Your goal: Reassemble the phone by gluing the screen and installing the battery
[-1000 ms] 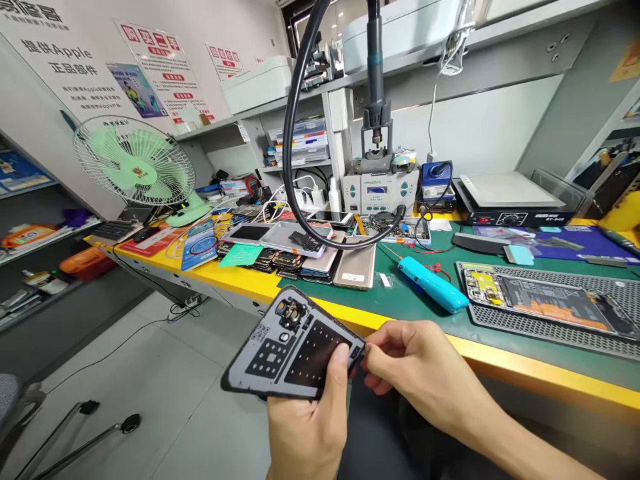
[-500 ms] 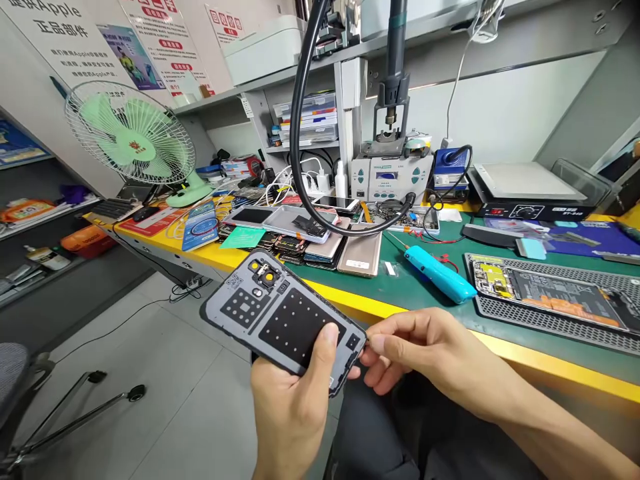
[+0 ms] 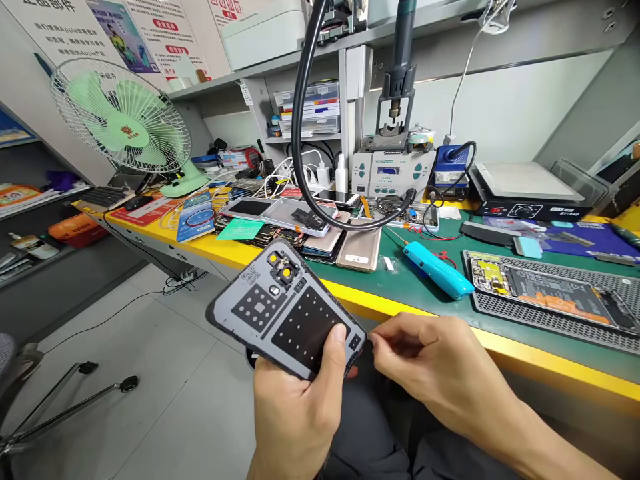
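Observation:
A grey phone back cover point(image 3: 260, 293) with black pads and two yellow-centred camera openings is tilted above my lap, its inner side facing me. My left hand point(image 3: 300, 400) grips its lower part, thumb lying across the large black pad and fingers behind. At the cover's lower right corner, my right hand point(image 3: 425, 353) has thumb and index finger pinched together. Whatever lies between those fingertips is too small to make out.
An opened phone point(image 3: 560, 293) lies on a perforated grey mat point(image 3: 620, 340) at the right. A turquoise tool point(image 3: 440, 270), stacked phones point(image 3: 359, 250) and a hot-air station point(image 3: 393, 173) stand on the green bench top point(image 3: 390, 293). A green fan point(image 3: 133, 130) is at left.
The cover has turned and tilted slightly in my left hand. My right fingers are curled closer together, still beside the cover's corner. The view has shifted a little.

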The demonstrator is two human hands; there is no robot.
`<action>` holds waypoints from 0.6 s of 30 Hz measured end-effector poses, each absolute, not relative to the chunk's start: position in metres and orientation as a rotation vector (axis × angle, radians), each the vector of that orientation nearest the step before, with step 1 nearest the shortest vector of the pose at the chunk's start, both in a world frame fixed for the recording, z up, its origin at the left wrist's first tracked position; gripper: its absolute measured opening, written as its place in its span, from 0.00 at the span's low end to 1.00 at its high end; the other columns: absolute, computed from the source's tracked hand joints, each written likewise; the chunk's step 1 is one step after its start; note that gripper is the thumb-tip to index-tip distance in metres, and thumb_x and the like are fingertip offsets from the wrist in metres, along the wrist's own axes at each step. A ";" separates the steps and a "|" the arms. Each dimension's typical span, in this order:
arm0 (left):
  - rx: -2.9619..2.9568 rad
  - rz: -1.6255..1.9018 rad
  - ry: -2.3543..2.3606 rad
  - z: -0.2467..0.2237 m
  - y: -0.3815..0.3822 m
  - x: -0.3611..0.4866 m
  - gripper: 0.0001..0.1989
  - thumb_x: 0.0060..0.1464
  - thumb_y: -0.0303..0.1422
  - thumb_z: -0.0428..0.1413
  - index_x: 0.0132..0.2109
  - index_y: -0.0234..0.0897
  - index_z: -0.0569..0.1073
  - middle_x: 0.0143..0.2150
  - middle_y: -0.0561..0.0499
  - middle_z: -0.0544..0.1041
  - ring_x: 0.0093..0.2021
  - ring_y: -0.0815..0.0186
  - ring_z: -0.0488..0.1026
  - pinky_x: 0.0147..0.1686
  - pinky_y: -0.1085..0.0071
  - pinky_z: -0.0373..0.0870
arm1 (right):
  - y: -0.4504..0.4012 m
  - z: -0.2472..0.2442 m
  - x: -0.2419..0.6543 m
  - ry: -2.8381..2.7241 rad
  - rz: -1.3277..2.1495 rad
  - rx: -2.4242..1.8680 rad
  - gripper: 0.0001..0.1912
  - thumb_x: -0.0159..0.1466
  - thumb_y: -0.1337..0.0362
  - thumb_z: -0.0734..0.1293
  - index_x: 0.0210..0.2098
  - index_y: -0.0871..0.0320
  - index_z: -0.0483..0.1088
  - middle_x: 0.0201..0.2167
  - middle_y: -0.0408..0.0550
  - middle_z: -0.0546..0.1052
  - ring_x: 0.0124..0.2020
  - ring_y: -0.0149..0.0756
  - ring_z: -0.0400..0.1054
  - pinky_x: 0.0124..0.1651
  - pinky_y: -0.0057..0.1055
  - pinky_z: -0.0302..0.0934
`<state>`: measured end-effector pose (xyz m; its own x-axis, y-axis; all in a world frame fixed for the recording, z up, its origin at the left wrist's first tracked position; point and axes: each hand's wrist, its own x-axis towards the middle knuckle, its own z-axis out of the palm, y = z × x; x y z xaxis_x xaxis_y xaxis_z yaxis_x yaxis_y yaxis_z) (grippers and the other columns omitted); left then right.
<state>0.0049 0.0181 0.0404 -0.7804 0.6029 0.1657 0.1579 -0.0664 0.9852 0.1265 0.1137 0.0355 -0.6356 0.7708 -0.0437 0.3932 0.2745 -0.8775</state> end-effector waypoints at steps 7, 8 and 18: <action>0.591 1.692 1.629 0.049 0.018 -0.011 0.12 0.57 0.38 0.63 0.31 0.34 0.80 0.26 0.48 0.82 0.27 0.55 0.81 0.21 0.66 0.81 | 0.124 0.035 0.135 -1.747 1.988 -0.866 0.19 0.68 0.48 0.70 0.33 0.59 0.74 0.29 0.48 0.81 0.28 0.37 0.78 0.34 0.30 0.74; 0.567 1.688 1.606 0.049 0.018 -0.013 0.11 0.57 0.38 0.63 0.32 0.34 0.81 0.27 0.47 0.82 0.27 0.54 0.81 0.21 0.65 0.81 | 0.123 0.034 0.135 -1.710 2.039 -0.838 0.20 0.68 0.48 0.70 0.33 0.59 0.73 0.29 0.47 0.80 0.28 0.36 0.78 0.33 0.30 0.74; 0.653 1.747 1.723 0.048 0.007 -0.024 0.11 0.56 0.38 0.64 0.31 0.34 0.81 0.27 0.48 0.81 0.28 0.57 0.81 0.23 0.69 0.80 | 0.116 0.019 0.116 -1.640 2.083 -0.792 0.16 0.63 0.52 0.76 0.33 0.60 0.79 0.26 0.46 0.82 0.27 0.32 0.77 0.34 0.26 0.73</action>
